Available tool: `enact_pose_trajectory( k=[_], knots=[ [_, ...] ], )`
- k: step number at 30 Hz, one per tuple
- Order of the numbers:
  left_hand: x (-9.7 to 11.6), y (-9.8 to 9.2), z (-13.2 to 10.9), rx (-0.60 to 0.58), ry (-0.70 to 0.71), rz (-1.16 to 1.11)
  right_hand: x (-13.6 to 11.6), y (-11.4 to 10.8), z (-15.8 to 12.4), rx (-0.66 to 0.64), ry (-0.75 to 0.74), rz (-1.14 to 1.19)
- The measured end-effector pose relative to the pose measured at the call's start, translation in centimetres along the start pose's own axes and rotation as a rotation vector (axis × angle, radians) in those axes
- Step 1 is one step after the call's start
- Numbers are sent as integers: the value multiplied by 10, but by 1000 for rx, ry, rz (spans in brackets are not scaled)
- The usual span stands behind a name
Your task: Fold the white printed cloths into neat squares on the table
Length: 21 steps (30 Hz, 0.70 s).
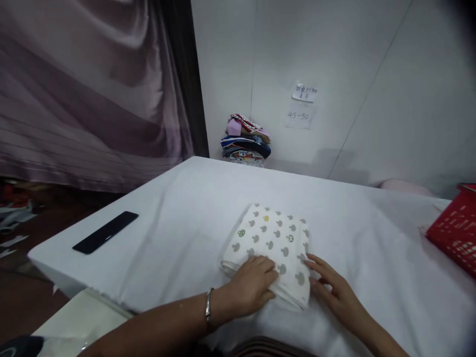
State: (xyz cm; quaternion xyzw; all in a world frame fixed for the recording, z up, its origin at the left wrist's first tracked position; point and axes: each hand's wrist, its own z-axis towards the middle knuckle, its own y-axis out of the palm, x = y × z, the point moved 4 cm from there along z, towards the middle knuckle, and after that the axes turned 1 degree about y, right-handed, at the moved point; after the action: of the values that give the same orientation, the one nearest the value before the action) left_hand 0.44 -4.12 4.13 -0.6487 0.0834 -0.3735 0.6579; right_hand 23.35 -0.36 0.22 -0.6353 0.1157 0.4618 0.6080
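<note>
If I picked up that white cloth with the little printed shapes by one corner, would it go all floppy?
Probably! The folded cloth looks like soft fabric, so it would likely droop. Several layers show at its edge beside the left hand, so it might unfold too. It lies flat on the white table, so a push probably wouldn't make it roll.

The white-covered table (186, 198) offers a wide lane along its far edge, and another down its left side between the dark flat slab (106, 233) near the left edge and the folded patterned cloth (275, 243). Toward the middle of the near edge, that cloth, the left hand (256, 285) and the right hand (332, 287) block the way — while the red object (455, 230) obstructs the right end and the wall (334, 89) stops reach beyond the far edge.
</note>
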Motion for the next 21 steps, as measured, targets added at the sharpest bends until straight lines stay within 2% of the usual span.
enact_pose_trajectory(
  k=[4, 8, 11, 15, 18, 21],
  knots=[
    [-12, -6, -9, 48, -51, 42, -10, 8, -12, -60, -129, -98],
    [-11, -14, -3, 90, -90, -13, -23, 5, 3, -48, -201, -96],
    [-7, -35, 2, 171, -121, -118, -39, -9, 18, -24, -180, 63],
    [-7, -78, 15, 310, -85, -175, -68, -37, 44, 34, -96, 318],
    [-19, -119, 49, 427, -58, -57, -86, -62, 85, 117, -92, 394],
    [-50, -165, 117, 510, -118, 127, -88, -90, 154, 249, -20, 478]
  ],
)
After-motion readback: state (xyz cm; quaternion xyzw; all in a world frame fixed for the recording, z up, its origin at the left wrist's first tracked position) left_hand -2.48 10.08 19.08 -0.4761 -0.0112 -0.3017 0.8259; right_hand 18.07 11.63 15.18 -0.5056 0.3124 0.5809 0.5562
